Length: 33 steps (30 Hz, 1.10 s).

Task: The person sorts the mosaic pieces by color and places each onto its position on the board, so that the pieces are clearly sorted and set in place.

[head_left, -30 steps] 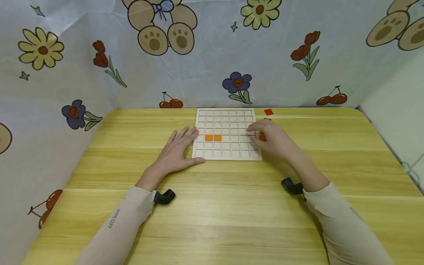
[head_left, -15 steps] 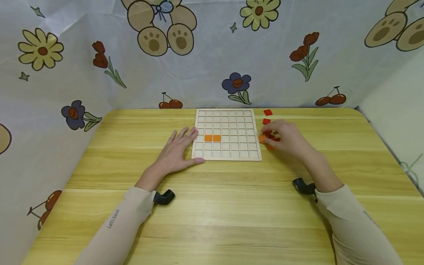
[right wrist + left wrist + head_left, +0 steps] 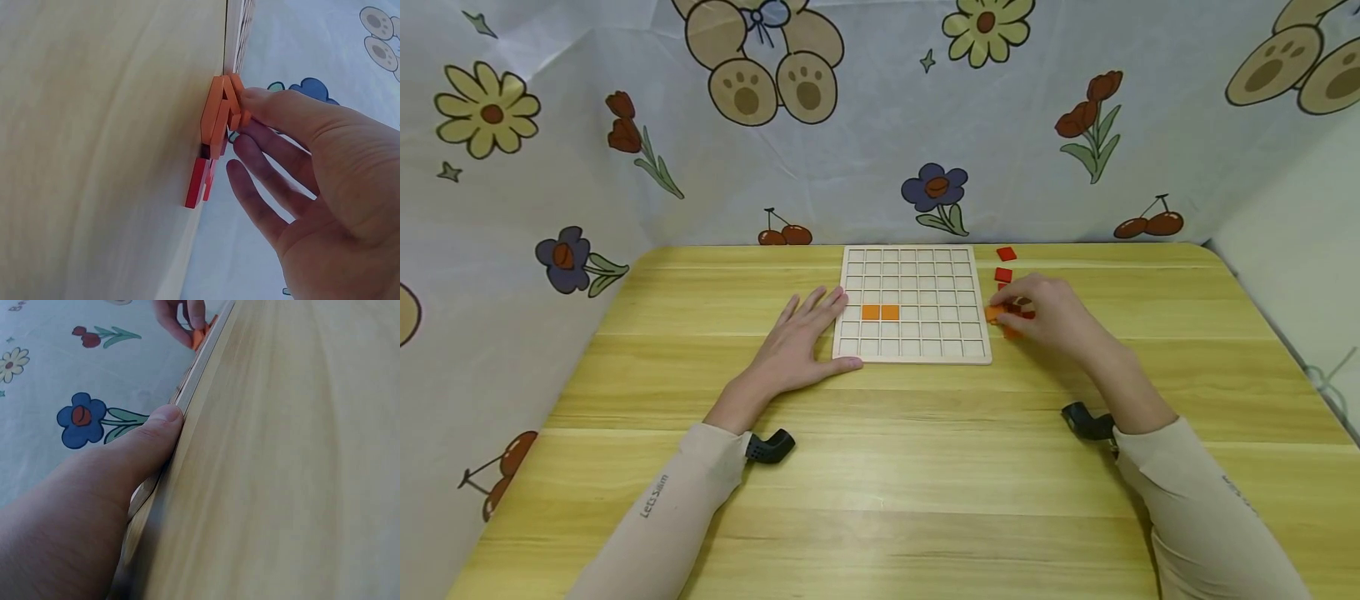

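Observation:
A pale wooden grid board (image 3: 928, 351) lies flat near the table's far edge. Two orange square tiles (image 3: 890, 312) sit side by side in its cells. My left hand (image 3: 793, 350) is spread on the table, its fingertips at the board's left edge and the thumb at the front corner. At the board's right edge, my right hand (image 3: 1051, 312) pinches an orange tile (image 3: 237, 87) between thumb and index finger. More orange tiles (image 3: 212, 112) and red tiles (image 3: 197, 181) lie in a small pile below those fingers, partly hidden by the hand in the head view.
Beyond the pile, a loose red tile (image 3: 1007, 253) lies near the far edge, with another red tile (image 3: 1003, 274) closer in. A patterned cloth (image 3: 850, 183) hangs directly behind the wooden table (image 3: 880, 500).
My right hand has moved from over the board's right side rightward to the tile pile, and now pinches an orange tile. In the last half second it barely shifts. My left hand stays put.

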Each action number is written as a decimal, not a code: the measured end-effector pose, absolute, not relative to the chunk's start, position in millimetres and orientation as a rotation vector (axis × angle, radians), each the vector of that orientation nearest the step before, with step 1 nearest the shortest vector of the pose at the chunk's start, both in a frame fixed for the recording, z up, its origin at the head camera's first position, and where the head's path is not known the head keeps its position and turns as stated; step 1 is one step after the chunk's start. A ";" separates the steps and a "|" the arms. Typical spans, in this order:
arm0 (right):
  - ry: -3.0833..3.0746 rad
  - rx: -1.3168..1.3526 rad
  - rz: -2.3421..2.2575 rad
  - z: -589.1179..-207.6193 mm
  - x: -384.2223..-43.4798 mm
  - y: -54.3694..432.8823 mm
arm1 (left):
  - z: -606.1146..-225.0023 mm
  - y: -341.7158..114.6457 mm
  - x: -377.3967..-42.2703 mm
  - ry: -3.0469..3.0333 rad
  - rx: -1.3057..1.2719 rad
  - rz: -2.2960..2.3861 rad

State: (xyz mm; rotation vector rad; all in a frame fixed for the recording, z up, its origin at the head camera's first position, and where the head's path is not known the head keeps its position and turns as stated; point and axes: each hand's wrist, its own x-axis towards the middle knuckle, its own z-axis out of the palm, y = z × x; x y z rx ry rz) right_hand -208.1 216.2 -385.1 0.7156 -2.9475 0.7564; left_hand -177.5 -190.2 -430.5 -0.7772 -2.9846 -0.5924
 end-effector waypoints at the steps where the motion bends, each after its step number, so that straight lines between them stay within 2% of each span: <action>1: -2.943 0.710 0.761 -384.7 -208.1 216.4 | -430.6 -190.3 -177.5 -2.984 -0.776 -0.594; 11: -2.879 0.773 0.705 -378.8 -208.1 205.1 | -432.3 -190.7 -177.8 -2.982 -0.779 -0.594; 33: -2.893 0.870 0.765 -371.5 -218.5 131.6 | -433.2 -190.3 -178.2 -2.973 -0.779 -0.587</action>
